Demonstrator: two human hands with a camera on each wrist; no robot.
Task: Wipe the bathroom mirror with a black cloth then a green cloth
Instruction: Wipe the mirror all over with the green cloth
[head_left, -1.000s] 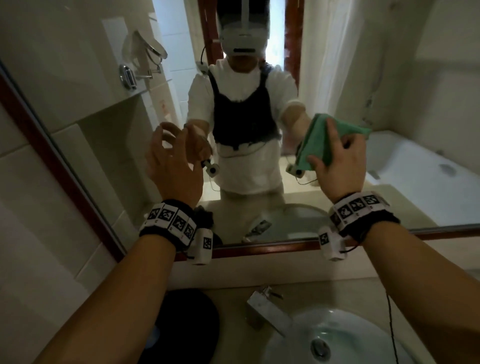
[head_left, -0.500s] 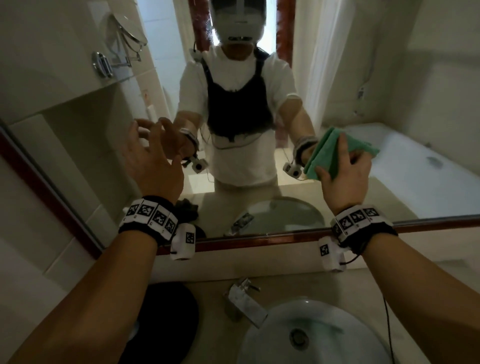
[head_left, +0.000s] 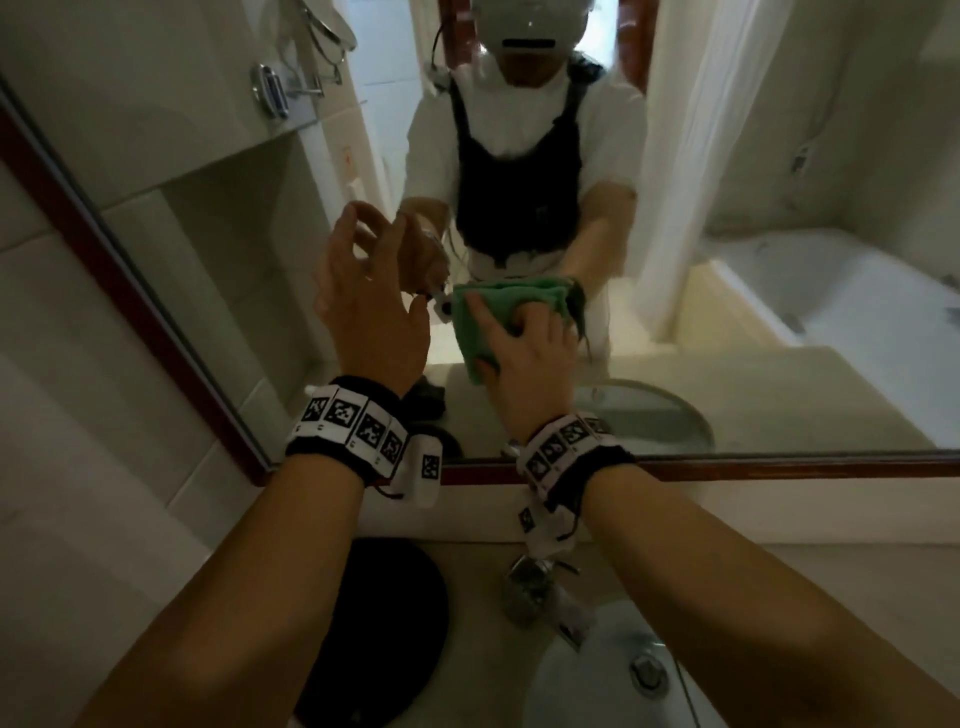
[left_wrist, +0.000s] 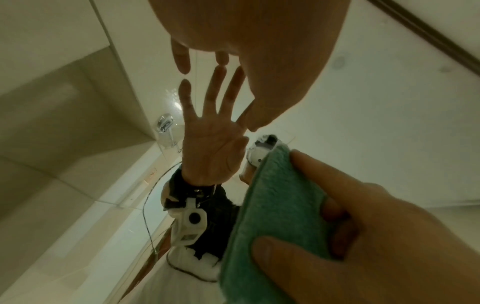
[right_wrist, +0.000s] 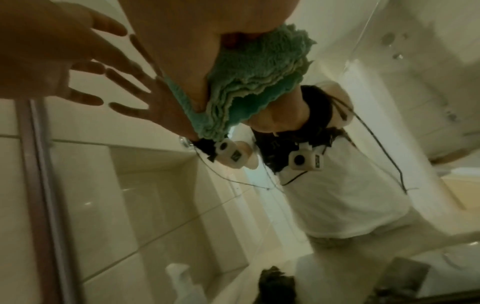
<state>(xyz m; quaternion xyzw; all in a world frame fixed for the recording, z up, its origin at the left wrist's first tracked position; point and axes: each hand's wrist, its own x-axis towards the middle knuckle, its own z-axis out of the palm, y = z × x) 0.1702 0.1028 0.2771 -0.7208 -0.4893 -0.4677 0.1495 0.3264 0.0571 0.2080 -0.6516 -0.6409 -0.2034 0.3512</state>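
The mirror (head_left: 779, 156) has a red-brown frame and hangs above the counter. My right hand (head_left: 524, 353) grips a folded green cloth (head_left: 498, 306) and holds it against the glass near the mirror's lower middle. In the left wrist view its fingers lie over the green cloth (left_wrist: 275, 205) with the thumb below. The right wrist view shows the green cloth (right_wrist: 249, 78) bunched under the palm. My left hand (head_left: 371, 260) is just left of the cloth, fingers spread, fingertips (left_wrist: 183, 61) touching the glass. A dark crumpled cloth (head_left: 426, 400) shows in the reflection near the mirror's bottom edge.
Below the mirror are a white sink basin (head_left: 597, 691) and a chrome faucet (head_left: 540, 587). A black round object (head_left: 384, 623) lies on the counter at the left. A tiled wall (head_left: 78, 467) is close on the left. A bathtub (head_left: 831, 312) appears in the reflection.
My right hand has swept the green cloth left and down across the glass, close to my left hand. The left hand stays spread at the mirror.
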